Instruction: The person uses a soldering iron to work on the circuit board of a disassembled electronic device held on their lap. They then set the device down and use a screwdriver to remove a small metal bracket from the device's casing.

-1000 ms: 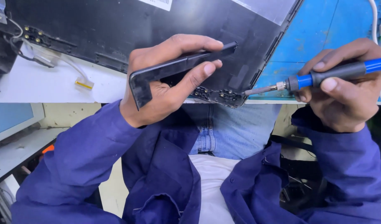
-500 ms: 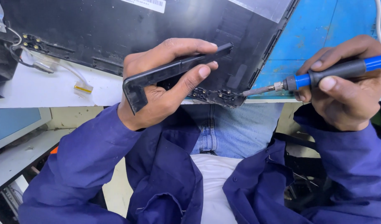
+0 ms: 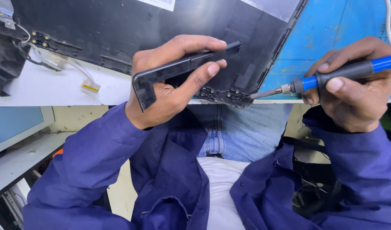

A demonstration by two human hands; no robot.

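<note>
My left hand [image 3: 170, 85] grips a black L-shaped plastic strip [image 3: 178, 70] over the near edge of a large black laptop lid panel [image 3: 131, 30]. My right hand [image 3: 353, 89] holds a blue and black screwdriver [image 3: 331, 74] nearly level. Its metal tip [image 3: 257, 94] touches the panel's near right corner, beside a metal hinge bracket with screw holes [image 3: 225, 94]. Both sleeves are dark blue.
The panel lies partly on a white bench top [image 3: 42, 89] and partly on a blue mat [image 3: 323, 38]. A thin cable with a gold connector [image 3: 91, 86] trails from the panel's left hinge. A white shelf [image 3: 16, 157] sits lower left. My lap is under the bench edge.
The view has shifted slightly. Both hands keep their grip; the strip and the screwdriver tip stay at the panel's near corner.
</note>
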